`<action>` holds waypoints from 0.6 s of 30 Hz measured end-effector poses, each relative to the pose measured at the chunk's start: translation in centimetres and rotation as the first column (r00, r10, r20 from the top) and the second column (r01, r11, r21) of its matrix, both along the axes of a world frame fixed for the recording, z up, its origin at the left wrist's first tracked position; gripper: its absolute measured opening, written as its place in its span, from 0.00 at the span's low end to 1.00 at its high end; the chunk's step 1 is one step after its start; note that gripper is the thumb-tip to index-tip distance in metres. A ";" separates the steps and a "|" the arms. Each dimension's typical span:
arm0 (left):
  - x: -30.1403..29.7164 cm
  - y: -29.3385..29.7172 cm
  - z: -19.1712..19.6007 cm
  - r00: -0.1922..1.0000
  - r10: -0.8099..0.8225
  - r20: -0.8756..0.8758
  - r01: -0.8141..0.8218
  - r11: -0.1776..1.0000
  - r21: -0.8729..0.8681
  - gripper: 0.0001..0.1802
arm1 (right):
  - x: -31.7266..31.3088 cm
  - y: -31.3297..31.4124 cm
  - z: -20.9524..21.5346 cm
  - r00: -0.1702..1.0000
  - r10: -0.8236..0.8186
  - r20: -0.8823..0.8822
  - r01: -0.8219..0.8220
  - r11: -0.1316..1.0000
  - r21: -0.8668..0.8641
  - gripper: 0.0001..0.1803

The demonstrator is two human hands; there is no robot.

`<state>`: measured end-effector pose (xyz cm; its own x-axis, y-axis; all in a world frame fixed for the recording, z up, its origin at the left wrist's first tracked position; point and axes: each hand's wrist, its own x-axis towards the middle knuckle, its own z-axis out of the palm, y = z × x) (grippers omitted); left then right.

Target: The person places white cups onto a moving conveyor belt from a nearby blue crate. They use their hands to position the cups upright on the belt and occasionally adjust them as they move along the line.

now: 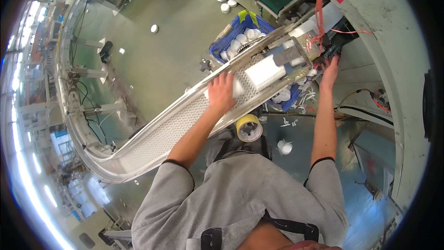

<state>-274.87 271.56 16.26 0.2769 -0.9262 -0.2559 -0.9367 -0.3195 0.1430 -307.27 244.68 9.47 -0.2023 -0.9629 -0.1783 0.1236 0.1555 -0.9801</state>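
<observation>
My left hand (221, 93) reaches over the conveyor, its fingers draped over a small white cylindrical item (237, 88) that shows at its side. A larger white wrapped bundle (264, 72) lies further along the belt, near a grey flap at the machine end. My right arm stretches forward to the machine, where my right hand (329, 70) has its fingers curled at a black part (335, 46). Red-orange strapping (319, 16) hangs beside that part. The fingertips of my right hand are partly hidden.
The perforated conveyor belt (162, 139) curves away to the left between metal rails. A blue basket (217, 48) of white round pieces stands beyond it, another bin below. A yellow tape roll (249, 128) sits by the near rail. White scraps litter the floor; a machine cabinet (402, 65) stands right.
</observation>
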 end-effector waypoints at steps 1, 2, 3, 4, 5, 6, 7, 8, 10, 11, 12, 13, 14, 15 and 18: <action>0.9 2.0 0.8 0.998 0.042 0.036 -0.044 0.997 0.060 0.51 | 0.5 -0.7 -0.1 0.995 0.077 0.067 -0.078 0.997 0.015 0.40; 1.7 4.0 1.8 0.994 0.085 0.071 -0.093 0.988 0.121 0.50 | 1.2 -1.1 -0.1 0.979 0.155 0.131 -0.159 0.987 0.027 0.41; 2.4 6.1 2.6 0.992 0.105 0.067 -0.109 0.992 0.067 0.48 | 1.6 -1.1 0.1 0.955 0.229 0.190 -0.239 0.970 0.036 0.43; 3.0 8.1 3.4 0.990 0.128 0.062 -0.129 0.992 0.012 0.46 | 2.3 -0.5 0.8 0.964 0.234 0.127 -0.246 0.965 0.090 0.43; 3.2 9.1 3.8 0.987 0.153 0.052 -0.150 0.988 -0.047 0.44 | 2.9 0.1 1.9 0.968 0.243 0.058 -0.248 0.958 0.141 0.44; 3.0 9.6 4.2 0.983 0.183 -0.024 -0.185 0.978 -0.101 0.42 | 3.3 0.8 2.5 0.968 0.251 -0.012 -0.244 0.951 0.190 0.44; 2.8 9.6 4.8 0.974 0.199 -0.104 -0.214 0.963 -0.165 0.40 | 1.7 0.4 2.1 0.946 0.321 -0.046 -0.304 0.927 0.222 0.48; 2.5 9.5 5.4 0.959 0.212 -0.187 -0.251 0.942 -0.222 0.38 | 0.0 -0.6 0.2 0.917 0.399 -0.010 -0.386 0.894 0.229 0.50; 1.1 8.5 5.3 0.925 0.197 -0.326 -0.300 0.904 -0.304 0.35 | -0.4 -1.7 -0.9 0.862 0.480 0.163 -0.506 0.835 0.218 0.49; 0.5 7.4 5.1 0.922 0.158 -0.354 -0.285 0.895 -0.344 0.34 | -0.5 -2.0 -1.3 0.842 0.517 0.151 -0.539 0.813 0.219 0.48; -0.3 6.1 4.9 0.918 0.111 -0.380 -0.266 0.884 -0.384 0.33 | -1.0 -2.2 -1.7 0.824 0.549 0.140 -0.566 0.794 0.221 0.47; -1.3 4.5 4.2 0.893 0.082 -0.443 -0.272 0.881 -0.386 0.34 | -1.2 -2.4 -1.7 0.802 0.583 0.132 -0.597 0.771 0.221 0.46; -2.1 2.7 3.4 0.865 0.056 -0.499 -0.279 0.880 -0.385 0.34 | -0.1 -1.6 -1.2 0.810 0.580 0.089 -0.586 0.791 0.174 0.43; -2.6 0.3 2.9 0.845 -0.005 -0.534 -0.215 0.912 -0.349 0.36 | -1.0 -2.0 -1.6 0.805 0.591 0.047 -0.586 0.781 0.215 0.41; -2.7 -6.1 -0.4 0.947 -0.184 -0.263 0.055 0.901 -0.431 0.42 | -2.4 -1.7 -2.8 0.837 0.542 -0.080 -0.505 0.820 0.270 0.38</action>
